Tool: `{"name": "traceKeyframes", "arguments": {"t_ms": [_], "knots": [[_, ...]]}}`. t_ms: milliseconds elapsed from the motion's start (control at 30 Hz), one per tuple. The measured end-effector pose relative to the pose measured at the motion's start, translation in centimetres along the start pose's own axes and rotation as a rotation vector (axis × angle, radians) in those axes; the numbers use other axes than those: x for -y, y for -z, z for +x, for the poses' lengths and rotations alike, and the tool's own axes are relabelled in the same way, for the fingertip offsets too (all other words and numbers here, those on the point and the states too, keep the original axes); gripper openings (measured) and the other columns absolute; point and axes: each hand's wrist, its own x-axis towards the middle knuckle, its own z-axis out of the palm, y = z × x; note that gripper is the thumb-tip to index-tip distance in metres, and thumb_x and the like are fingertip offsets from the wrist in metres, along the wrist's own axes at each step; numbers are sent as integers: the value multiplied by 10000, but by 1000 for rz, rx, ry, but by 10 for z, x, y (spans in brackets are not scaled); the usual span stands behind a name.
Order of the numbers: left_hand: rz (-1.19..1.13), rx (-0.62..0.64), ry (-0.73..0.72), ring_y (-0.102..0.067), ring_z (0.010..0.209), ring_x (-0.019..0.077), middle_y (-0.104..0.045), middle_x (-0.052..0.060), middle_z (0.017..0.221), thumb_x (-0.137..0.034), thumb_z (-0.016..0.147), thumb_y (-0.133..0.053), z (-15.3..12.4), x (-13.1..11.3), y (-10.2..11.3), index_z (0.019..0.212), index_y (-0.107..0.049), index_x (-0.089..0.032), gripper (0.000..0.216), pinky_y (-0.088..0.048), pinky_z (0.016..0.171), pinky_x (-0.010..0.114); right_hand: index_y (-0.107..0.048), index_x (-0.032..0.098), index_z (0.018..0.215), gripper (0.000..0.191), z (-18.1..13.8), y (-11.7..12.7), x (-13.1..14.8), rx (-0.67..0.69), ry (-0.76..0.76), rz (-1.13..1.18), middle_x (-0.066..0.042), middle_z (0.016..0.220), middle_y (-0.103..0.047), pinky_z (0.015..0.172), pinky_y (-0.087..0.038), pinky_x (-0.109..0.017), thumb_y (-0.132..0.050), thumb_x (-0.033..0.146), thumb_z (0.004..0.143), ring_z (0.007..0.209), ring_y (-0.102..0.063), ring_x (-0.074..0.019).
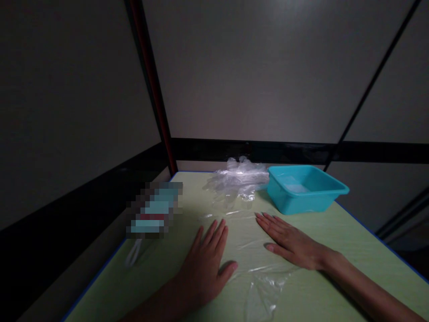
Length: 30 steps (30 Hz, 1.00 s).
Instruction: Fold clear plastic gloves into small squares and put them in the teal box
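A clear, thin plastic piece [250, 246], perhaps a bag or a glove, lies spread and wrinkled on the table. My left hand [206, 264] rests palm down at its left side, fingers stretched out and thumb apart. Across from it, my right hand [290, 241] lies flat on the right side of the plastic, thumb also apart. Neither hand grips anything. Beyond my fingertips is a crumpled heap of clear plastic [237, 179], with finger-like shapes resembling disposable gloves.
A turquoise plastic basin [301, 203] stands at the back right, with something whitish inside. On the left lies a blurred-out item [156, 208] with a white loop [134, 252]. The pale green table [187, 197] has a blue edge and meets walls at the back and left.
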Motion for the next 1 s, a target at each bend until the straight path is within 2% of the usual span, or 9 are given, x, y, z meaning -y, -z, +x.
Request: {"name": "traceKeyframes", "arguments": {"t_ms": [300,467,567,700,867,1000], "knots": [[-59,75,-38,-70,1308,233,-82,74,1428,-430,826,-382,-3,2,9,1365,-159,-140,651,-113,1039,478,-9,208,1372,611,-10,4,12,34,-54,46,-35,1430,-24,1060,-121,-442,-279,465,889,1298,-28,-229],[-70,108,-17,-32,1310,235,-35,82,1430,-462,769,-464,0,7,17,1372,-108,-120,780,-81,1048,456,-37,194,1375,628,-11,6,13,19,-38,45,-47,1431,-41,1053,-136,-452,-301,475,879,1297,-50,-242],[-90,97,-38,-30,1310,231,-36,91,1432,-496,777,-444,4,10,26,1369,-127,-106,776,-87,1054,433,-81,199,1378,632,-9,12,14,-45,-32,5,-47,1431,-71,1051,-145,-453,-329,480,869,1296,-75,-250],[-111,36,-136,-59,1311,207,-80,103,1430,-488,816,-392,16,2,35,1357,-177,-89,706,-96,1061,395,-95,186,1381,618,-5,16,18,-173,-69,-52,-56,1428,-116,1052,-173,-434,-332,454,876,1297,-118,-233],[-139,20,-230,-100,1307,186,-118,120,1424,-421,830,-402,29,-13,26,1349,-194,-59,666,-142,1062,337,-134,146,1377,570,5,7,34,-142,-26,17,-69,1425,-139,1064,-174,-385,-289,415,899,1299,-136,-193],[-134,63,-276,-98,1307,183,-117,103,1426,-388,844,-395,31,-8,16,1359,-173,-80,640,-137,1063,336,-123,131,1378,599,9,0,41,-94,12,73,-78,1426,-143,1071,-154,-369,-301,432,892,1302,-119,-186]]}}
